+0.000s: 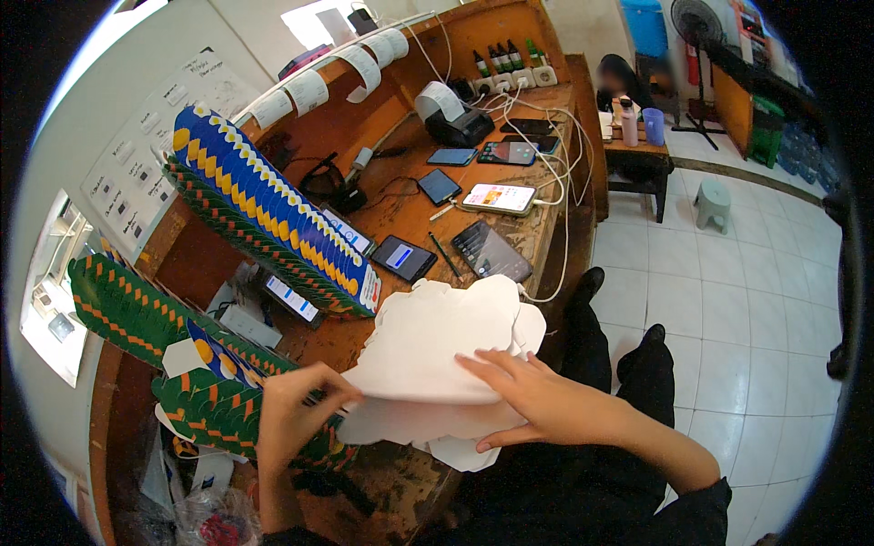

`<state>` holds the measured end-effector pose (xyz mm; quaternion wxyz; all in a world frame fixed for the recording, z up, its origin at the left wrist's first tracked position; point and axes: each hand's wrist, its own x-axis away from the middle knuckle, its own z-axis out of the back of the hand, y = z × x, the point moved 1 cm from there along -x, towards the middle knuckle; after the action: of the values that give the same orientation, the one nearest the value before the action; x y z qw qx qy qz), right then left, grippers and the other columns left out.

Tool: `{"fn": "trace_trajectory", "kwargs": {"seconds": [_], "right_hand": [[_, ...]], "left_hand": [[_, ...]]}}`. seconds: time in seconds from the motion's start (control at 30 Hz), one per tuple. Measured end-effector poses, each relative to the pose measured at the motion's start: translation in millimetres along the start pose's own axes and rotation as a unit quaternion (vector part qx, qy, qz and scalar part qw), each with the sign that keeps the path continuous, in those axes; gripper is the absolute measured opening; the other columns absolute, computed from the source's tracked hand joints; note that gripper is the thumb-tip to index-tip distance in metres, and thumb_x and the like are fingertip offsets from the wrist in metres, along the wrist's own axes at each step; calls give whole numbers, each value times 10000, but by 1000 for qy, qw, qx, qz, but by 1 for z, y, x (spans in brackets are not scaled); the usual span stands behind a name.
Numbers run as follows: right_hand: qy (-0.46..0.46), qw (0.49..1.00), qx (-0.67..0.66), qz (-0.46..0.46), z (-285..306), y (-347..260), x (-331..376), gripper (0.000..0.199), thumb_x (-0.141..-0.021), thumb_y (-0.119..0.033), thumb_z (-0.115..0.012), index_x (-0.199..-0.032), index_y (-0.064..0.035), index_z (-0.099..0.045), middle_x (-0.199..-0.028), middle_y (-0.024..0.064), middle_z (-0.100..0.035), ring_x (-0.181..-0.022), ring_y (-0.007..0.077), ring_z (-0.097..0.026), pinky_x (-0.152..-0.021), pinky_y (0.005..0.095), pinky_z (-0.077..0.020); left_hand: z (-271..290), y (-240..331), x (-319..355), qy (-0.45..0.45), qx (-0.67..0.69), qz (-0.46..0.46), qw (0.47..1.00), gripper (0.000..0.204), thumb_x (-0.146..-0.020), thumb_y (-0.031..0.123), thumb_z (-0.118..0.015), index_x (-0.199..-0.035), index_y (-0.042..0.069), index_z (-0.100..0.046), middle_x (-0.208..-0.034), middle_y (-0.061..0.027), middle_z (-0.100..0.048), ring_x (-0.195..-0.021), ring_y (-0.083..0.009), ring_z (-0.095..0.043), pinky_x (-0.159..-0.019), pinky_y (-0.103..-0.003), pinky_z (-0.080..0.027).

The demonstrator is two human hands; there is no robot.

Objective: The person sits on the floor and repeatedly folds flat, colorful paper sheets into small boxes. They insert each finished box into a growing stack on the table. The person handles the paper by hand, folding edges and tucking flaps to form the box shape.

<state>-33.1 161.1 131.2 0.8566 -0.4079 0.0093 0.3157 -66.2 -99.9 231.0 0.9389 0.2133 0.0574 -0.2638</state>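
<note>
White die-cut card blanks (437, 332) lie in a loose pile at the table's front edge, the near edge of the top one bent and raised. My left hand (300, 409) is closed, thumb and forefinger pinching that blank's left corner. Across its right side rests my right hand (555, 400), fingers spread over the card and thumb apart, lower down. Beyond my left hand stands a long row of nested blue-and-yellow patterned cartons (264, 196). Green-and-orange patterned cartons (137, 309) are stacked nearer on the left, partly hidden behind my left hand.
Several phones lie on the wooden table, among them a white-screened phone (499, 198) on a cable. A label printer (451, 114) and small bottles (501, 59) stand at the back. A plastic stool (713, 202) is on the tiled floor; a person sits beyond.
</note>
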Motion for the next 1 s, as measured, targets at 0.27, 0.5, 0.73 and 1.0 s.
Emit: {"fn": "trace_trajectory", "kwargs": {"seconds": [0.27, 0.5, 0.73, 1.0], "right_hand": [[118, 992, -48, 5, -21, 19, 4, 955, -755, -371, -688, -1396, 14, -93, -1385, 300, -187, -1278, 430, -262, -1056, 457, -256], [477, 874, 91, -29, 45, 23, 16, 431, -739, -82, -676, -1135, -43, -511, -1115, 178, -458, -1082, 327, -438, -912, 392, -379], [565, 803, 189, -19, 116, -18, 77, 124, -771, -50, -648, -799, -15, -532, -821, 54, -452, -769, 141, -470, -675, 227, -379], [488, 764, 414, -82, 104, -40, 78, 396, -709, 23, -606, -1096, -59, -599, -1139, 138, -517, -1084, 311, -497, -947, 395, -376]], "left_hand": [[-4, 8, -13, 363, -203, -163, 895, 168, -744, -60, -626, -879, 12, -557, -902, -122, -654, -781, -256, -642, -686, -320, -492], [-26, 33, -16, 325, 2, -194, 926, 120, -786, -12, -646, -863, -24, -555, -848, -140, -652, -742, -167, -641, -669, -267, -507], [-40, 55, -40, 65, 461, -130, 876, 244, -764, -4, -685, -943, -38, -523, -893, -97, -627, -839, -126, -612, -760, -262, -504], [-78, 76, -39, -184, 492, -8, 851, 425, -827, 174, -657, -1183, -7, -514, -1051, -81, -618, -943, -128, -587, -838, -277, -483]]}}
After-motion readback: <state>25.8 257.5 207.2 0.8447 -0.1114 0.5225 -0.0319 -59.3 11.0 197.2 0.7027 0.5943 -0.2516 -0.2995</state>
